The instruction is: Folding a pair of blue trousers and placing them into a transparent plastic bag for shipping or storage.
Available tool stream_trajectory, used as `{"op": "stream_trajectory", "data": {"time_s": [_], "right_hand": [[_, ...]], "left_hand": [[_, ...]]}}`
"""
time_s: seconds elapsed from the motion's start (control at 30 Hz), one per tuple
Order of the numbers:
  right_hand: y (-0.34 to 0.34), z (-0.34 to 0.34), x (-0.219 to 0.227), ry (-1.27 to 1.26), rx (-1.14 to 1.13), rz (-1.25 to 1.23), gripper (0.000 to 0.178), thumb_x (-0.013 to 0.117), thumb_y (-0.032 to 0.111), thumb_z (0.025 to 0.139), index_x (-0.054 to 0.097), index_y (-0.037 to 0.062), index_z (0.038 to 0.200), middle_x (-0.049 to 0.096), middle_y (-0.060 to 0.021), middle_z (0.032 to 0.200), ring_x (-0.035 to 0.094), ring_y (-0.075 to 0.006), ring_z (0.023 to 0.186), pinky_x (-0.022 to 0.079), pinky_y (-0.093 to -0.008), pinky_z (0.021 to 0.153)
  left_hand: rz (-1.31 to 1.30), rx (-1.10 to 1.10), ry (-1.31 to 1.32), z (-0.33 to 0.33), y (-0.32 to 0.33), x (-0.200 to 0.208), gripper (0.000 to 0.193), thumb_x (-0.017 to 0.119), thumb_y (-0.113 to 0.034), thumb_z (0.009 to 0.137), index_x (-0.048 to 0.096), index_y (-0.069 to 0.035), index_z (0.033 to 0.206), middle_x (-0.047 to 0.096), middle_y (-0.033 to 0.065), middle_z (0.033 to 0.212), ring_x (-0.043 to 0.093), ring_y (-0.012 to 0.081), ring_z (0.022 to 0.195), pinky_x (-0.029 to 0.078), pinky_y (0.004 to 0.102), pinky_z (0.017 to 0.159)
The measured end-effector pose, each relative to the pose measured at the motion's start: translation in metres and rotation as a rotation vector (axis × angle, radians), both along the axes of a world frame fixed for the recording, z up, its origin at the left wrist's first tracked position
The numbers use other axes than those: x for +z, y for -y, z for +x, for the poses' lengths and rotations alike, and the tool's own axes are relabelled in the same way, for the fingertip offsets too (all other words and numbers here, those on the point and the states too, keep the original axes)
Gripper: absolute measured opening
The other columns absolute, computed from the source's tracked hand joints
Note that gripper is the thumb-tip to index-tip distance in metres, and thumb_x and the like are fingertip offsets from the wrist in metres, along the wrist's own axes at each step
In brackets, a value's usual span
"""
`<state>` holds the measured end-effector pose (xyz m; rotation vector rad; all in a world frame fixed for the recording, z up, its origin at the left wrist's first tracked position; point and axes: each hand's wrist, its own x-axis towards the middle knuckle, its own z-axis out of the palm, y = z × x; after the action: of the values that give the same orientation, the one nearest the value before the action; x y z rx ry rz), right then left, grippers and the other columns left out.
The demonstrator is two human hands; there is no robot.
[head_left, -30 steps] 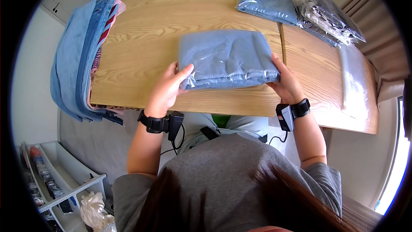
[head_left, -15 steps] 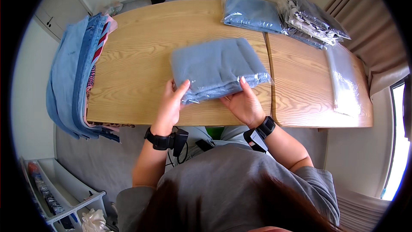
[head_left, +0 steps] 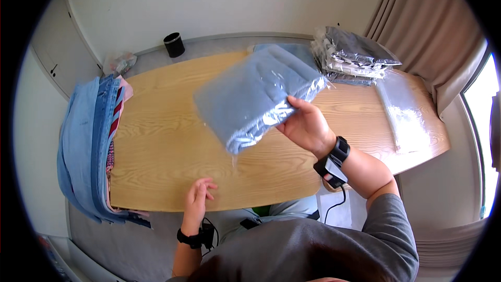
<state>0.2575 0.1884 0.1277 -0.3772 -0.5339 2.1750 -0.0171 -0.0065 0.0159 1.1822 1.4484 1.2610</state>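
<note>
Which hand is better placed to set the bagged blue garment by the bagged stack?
Probably the right hand: it holds the bagged blue garment, nearer the bagged stack. The left hand is empty, over the table's near edge.

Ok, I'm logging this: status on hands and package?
Right hand grips bagged blue cloth. Left hand empty, at edge of table. Cloth partly hides blue package behind.

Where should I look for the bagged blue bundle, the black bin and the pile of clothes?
Bagged blue bundle (head_left: 254, 94): head view, middle of its broad face.
Black bin (head_left: 174, 47): head view, its outer side.
Pile of clothes (head_left: 79, 141): head view, its light-blue denim.
</note>
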Motion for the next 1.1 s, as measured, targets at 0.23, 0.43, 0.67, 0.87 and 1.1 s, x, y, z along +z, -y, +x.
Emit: {"op": "stream_trajectory", "data": {"time_s": [0.23,0.43,0.67,0.87,1.1], "right_hand": [[-0.158,-0.007,-0.037,-0.095,-0.315,-0.018,0.022,0.053,0.017,0.093,0.056,0.0034,0.11,0.06,-0.0107,0.116,0.054,-0.025,0.108,0.04,-0.0382,0.099],[-0.203,0.002,-0.08,0.047,-0.455,-0.257,0.025,0.051,0.019,0.094,0.055,0.0017,0.111,0.056,-0.0145,0.12,0.05,-0.0296,0.113,0.035,-0.0446,0.102],[-0.212,0.01,-0.08,0.256,-0.454,-0.082,0.044,0.053,0.028,0.096,0.043,-0.0012,0.128,0.047,-0.0167,0.131,0.047,-0.0318,0.12,0.036,-0.048,0.104],[-0.183,0.012,-0.074,0.599,-0.513,-0.063,0.053,0.063,0.029,0.09,0.042,-0.0022,0.127,0.047,-0.0176,0.123,0.052,-0.0295,0.109,0.047,-0.0403,0.086],[-0.096,-0.02,-0.052,0.195,-0.169,-0.182,0.02,0.056,0.008,0.091,0.046,0.0097,0.074,0.04,0.0024,0.061,0.044,-0.0133,0.059,0.042,-0.0282,0.064]], "left_hand": [[0.005,0.02,0.01,0.004,0.001,-0.001,0.029,0.045,-0.02,0.099,0.059,0.002,0.112,0.066,0.0103,0.095,0.053,0.0086,0.069,0.045,0.0231,0.067],[0.031,0.041,-0.011,0.0,0.003,-0.005,0.025,0.046,-0.015,0.098,0.059,0.002,0.111,0.067,0.0114,0.095,0.055,0.0093,0.071,0.047,0.0236,0.067],[0.011,0.037,-0.017,0.001,0.0,0.0,0.027,0.045,-0.017,0.099,0.059,0.003,0.109,0.066,0.0114,0.094,0.055,0.0097,0.07,0.046,0.0236,0.067],[0.002,0.078,-0.041,0.005,0.003,0.007,0.027,0.045,-0.018,0.099,0.059,0.003,0.109,0.067,0.0104,0.094,0.055,0.0098,0.07,0.046,0.0237,0.067],[0.015,0.025,-0.014,0.003,0.001,0.003,0.027,0.048,-0.021,0.099,0.061,0.001,0.108,0.067,0.0046,0.093,0.056,0.0081,0.072,0.046,0.023,0.063]]}}
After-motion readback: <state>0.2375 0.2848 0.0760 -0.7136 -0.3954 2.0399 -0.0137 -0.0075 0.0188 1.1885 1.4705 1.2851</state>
